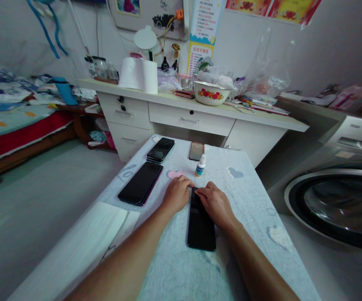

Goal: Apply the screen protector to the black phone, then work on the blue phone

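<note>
A black smartphone (pixel 201 228) lies flat, screen up, on the cloth-covered table in front of me. My left hand (pixel 177 193) is closed at its upper left corner, with the fingertips on the phone's edge. Fingers pinched together, my right hand (pixel 216 204) rests at the top of the screen; whatever is between the fingertips is too small to make out. Just beyond both hands stands a small white-capped bottle (pixel 200 166) with a blue and yellow label.
To the left lie a large dark phone (pixel 141 183) and a stack of phones (pixel 161 149). A brown-edged phone or case (pixel 196 151) is at the far side. White paper sheets (pixel 83 238) cover the table's left edge. Beyond are a desk (pixel 187 117) and a washing machine (pixel 334 188).
</note>
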### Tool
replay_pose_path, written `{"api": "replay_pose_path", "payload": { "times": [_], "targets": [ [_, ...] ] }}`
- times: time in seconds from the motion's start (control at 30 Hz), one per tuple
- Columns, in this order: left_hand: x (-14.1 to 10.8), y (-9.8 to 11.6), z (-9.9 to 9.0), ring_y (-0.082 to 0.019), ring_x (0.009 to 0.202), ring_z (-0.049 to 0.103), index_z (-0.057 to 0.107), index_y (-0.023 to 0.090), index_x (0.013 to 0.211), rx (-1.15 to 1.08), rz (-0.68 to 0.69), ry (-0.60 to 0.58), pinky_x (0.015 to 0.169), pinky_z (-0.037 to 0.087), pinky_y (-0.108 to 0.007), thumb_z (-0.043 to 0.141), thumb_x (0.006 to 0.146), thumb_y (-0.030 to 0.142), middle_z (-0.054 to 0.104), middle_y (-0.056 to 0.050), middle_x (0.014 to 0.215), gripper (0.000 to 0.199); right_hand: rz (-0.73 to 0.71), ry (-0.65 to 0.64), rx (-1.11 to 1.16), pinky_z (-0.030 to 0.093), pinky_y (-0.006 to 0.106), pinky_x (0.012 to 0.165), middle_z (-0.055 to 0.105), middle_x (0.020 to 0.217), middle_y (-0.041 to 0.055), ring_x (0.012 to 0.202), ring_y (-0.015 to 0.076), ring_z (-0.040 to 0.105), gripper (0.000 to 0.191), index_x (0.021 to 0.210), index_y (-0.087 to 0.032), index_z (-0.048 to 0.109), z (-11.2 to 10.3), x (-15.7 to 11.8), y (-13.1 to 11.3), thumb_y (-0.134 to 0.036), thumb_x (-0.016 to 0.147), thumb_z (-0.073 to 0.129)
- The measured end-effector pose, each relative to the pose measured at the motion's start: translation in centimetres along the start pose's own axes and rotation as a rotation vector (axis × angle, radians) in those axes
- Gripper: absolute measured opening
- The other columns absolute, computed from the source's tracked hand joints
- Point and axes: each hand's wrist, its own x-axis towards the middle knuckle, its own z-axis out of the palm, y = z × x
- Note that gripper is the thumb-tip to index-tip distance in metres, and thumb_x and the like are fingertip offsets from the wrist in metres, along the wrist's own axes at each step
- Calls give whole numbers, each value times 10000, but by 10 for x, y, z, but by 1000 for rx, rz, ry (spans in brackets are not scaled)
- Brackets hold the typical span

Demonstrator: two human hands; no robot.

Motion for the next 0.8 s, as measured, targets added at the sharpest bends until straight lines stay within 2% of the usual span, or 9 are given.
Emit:
{"api": "replay_pose_path", "payload": {
  "times": [0.17,0.43,0.6,0.8],
  "targets": [
    [0,1,-1,-172,973,562,667,202,907,2,-14,-1,916,446,-326,471,750,46,617,-42,985,296,-118,-63,95,405,212,752,563,910,25,818,119,574,231,1006,-259,700,-5,-5,-5,-251,944,477],
    [0,3,-2,-172,965,561,661,192,896,-1,-17,7,909,448,-325,460,742,42,616,-41,972,294,-222,-110,181,417,228,751,579,887,24,812,127,569,205,957,-234,708,-4,-14,-2,-249,924,506],
    [1,1,-1,-176,970,561,665,195,895,8,-2,4,916,444,-329,484,744,59,616,-43,975,272,-122,-43,156,408,217,732,569,891,27,799,122,570,217,978,-239,708,-2,-14,1,-269,936,497],
    [1,3,-2,-179,971,564,669,192,915,10,-6,-12,916,446,-330,489,749,64,622,-41,973,276,41,99,108,393,219,719,557,857,26,786,130,576,239,974,-243,704,3,-10,13,-296,949,473]
  ]
}}
